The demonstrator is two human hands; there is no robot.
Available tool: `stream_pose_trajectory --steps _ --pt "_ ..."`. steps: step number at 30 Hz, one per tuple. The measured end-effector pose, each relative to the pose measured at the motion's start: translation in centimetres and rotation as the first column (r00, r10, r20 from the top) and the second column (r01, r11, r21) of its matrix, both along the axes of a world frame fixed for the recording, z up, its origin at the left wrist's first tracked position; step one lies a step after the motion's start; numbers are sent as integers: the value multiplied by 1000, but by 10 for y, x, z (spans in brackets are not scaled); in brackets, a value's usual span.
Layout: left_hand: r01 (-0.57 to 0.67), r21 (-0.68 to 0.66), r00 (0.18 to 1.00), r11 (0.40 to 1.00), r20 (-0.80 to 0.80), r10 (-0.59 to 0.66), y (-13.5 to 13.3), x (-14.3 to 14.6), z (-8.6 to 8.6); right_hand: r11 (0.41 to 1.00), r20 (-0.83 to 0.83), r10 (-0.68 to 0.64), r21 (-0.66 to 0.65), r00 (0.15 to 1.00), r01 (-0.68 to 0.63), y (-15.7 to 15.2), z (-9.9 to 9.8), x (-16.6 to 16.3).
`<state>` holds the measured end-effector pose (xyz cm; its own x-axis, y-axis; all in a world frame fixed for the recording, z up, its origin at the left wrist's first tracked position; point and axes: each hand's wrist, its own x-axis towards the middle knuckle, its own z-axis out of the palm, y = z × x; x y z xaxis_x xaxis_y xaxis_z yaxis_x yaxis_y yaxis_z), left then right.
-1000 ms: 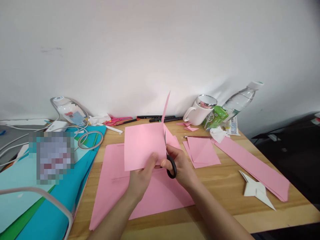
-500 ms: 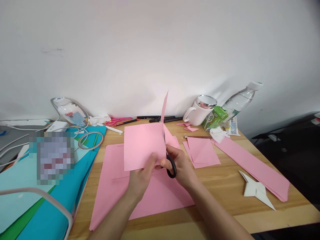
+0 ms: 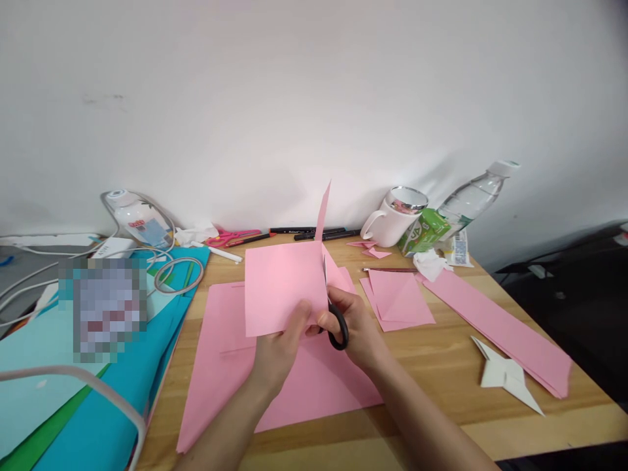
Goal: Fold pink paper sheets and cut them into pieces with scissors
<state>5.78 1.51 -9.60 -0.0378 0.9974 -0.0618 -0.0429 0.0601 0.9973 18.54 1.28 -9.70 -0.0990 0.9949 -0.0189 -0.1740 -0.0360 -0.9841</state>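
Observation:
My left hand (image 3: 289,333) is closed on the lower edge of a pink square of paper (image 3: 284,281), thumb on top. In my right hand (image 3: 356,320) is a pair of scissors with black handles (image 3: 338,327); the blades lie along the paper's right edge. A narrow pink strip (image 3: 324,212) stands up from the paper's top right corner. Below the hands lie larger pink sheets (image 3: 324,386). To the right rest smaller folded pink squares (image 3: 402,297), and beyond them a stack of long pink strips (image 3: 495,327).
A white folded paper star (image 3: 505,376) lies at the right. Along the wall are a white mug (image 3: 392,219), a green carton (image 3: 424,232), a tilted water bottle (image 3: 475,196), pink scissors (image 3: 235,237) and several pens. Blue and green sheets (image 3: 127,392) with cables cover the left side.
Almost nothing differs. The whole view has shifted very slightly; both hands, the paper and the scissors keep nearly the same pose.

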Motion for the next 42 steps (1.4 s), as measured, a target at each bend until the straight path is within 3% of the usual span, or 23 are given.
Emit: stream_pose_trajectory --steps 12,22,38,42 --pt "23 19 1000 1000 -4 -23 0 1 0 1000 36 4 22 999 -4 0 -2 -1" --pt "12 9 1000 1000 -9 -12 -3 0 -8 999 65 -29 48 997 26 1 9 1" --pt "3 -37 1000 999 31 -2 -2 4 -3 998 38 -24 50 999 22 0 8 1" --pt "3 -53 999 999 48 -1 -3 5 0 1000 -11 -18 0 1000 18 0 7 -1"
